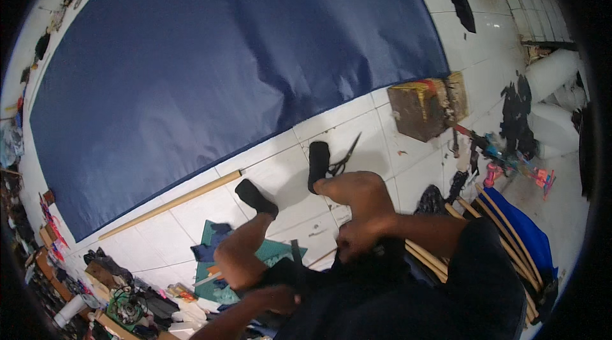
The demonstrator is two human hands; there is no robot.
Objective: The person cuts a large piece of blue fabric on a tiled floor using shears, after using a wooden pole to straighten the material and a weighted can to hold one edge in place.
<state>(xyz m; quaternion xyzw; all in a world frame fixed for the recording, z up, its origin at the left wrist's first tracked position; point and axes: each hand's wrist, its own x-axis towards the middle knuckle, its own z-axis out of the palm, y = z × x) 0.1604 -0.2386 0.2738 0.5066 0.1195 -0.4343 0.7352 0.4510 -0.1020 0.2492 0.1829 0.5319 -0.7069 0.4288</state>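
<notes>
We look down at the right hand [352,241], which is lowered by the bent right knee, its fingers bent downward; we cannot tell whether they grip anything. The left hand [282,300] lies at the left thigh, its fingers seemingly curled, and whether they hold something is also unclear. Near the left hand, a green mat [277,251] lies on the floor, partly behind the left leg, with dark blue scraps [213,244] on it. Beyond the knees are two feet in black socks [319,160], and scissors [349,154] lie just beside the right one. Farther out, a large dark blue sheet [191,85] covers much of the white tiled floor [357,124], slightly rippled. A long tan pole [172,205] lies along its near edge, and a worn block [417,113] sits at its near right corner. Mixed clutter [127,305] fills the lower left.
</notes>
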